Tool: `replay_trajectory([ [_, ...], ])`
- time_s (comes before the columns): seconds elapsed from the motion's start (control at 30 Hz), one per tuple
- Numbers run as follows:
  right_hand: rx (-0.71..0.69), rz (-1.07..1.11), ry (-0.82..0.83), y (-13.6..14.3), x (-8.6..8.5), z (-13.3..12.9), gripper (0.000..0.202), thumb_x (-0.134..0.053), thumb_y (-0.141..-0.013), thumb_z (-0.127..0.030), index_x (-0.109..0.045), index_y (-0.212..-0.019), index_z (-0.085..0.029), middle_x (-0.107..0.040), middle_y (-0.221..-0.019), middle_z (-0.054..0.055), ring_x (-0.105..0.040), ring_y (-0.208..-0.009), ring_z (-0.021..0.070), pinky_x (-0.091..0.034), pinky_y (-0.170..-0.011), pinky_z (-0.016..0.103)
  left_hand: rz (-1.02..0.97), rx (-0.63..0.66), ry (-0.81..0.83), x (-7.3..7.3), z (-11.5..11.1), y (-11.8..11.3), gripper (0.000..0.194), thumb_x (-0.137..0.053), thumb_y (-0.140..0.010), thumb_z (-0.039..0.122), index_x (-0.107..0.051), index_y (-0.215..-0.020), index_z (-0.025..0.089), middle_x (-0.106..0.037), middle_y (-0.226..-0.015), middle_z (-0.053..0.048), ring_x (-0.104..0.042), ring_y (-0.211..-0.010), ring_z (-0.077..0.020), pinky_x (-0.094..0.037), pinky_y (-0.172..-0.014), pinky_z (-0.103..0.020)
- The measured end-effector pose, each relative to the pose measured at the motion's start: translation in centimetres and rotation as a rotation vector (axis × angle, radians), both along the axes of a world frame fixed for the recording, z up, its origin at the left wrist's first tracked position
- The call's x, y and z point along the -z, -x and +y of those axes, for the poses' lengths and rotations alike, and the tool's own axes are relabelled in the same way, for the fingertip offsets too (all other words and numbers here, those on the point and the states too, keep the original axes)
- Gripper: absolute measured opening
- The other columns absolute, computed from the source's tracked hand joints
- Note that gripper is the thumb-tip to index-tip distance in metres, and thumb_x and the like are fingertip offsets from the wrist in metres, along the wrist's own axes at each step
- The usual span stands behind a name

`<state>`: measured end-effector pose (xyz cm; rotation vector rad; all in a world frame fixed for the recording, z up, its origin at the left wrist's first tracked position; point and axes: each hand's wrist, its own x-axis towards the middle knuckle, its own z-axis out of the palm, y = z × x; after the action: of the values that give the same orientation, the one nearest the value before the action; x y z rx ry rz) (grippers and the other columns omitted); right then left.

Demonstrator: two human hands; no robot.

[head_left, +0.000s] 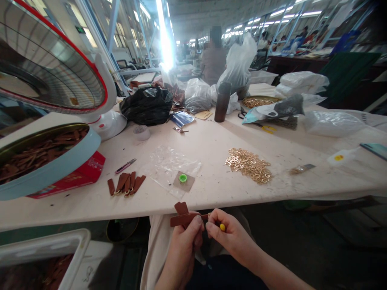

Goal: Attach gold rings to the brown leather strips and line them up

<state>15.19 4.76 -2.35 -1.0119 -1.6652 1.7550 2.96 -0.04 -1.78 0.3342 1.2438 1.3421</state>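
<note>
My left hand [188,239] is closed around several brown leather tabs [182,220], held just off the table's front edge. Close beside it, my right hand [231,233] pinches a small gold ring [209,216] at the end of a leather strip reaching across from the left hand. A yellow knob [223,227] pokes out between the right fingers; the rest of that object is hidden. On the table, a heap of gold rings [252,167] lies to the right. Leather tabs with rings attached [128,183] lie in a row on the left.
A fan [102,88] and a round tin of leather pieces [51,169] stand at left. Snips [125,165] and a green cup [183,178] lie nearer. Behind are a black bag [148,105], a dark bottle [222,102] and plastic bags. A white bin [84,241] sits lower left.
</note>
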Motion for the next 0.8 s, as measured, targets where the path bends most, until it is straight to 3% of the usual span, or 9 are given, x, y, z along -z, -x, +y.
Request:
replay_trajectory([
  [0.3, 0.002, -0.019, 0.004, 0.03, 0.22, -0.06, 0.026, -0.049, -0.081, -0.040, -0.041, -0.066, -0.021, -0.038, -0.058, -0.005, -0.032, -0.055, 0.0108, -0.030, -0.048, 0.022, -0.004, -0.002, -0.007, 0.12, 0.04, 0.05, 0.029, -0.068, -0.067, 0.037, -0.050, -0.072, 0.016, -0.036, -0.048, 0.009, -0.024, -0.042, -0.0048, -0.014, -0.042, -0.021],
  [0.8, -0.011, -0.042, -0.008, 0.12, -0.68, 0.06, 0.034, -0.048, -0.080, -0.050, -0.041, -0.064, -0.020, -0.038, -0.058, -0.004, -0.033, -0.055, 0.0115, -0.030, -0.050, 0.024, -0.029, -0.001, -0.016, -0.39, 0.06, 0.11, 0.025, -0.067, -0.066, 0.034, -0.050, -0.069, 0.016, -0.036, -0.046, 0.010, -0.023, -0.040, -0.0042, -0.012, -0.041, -0.021],
])
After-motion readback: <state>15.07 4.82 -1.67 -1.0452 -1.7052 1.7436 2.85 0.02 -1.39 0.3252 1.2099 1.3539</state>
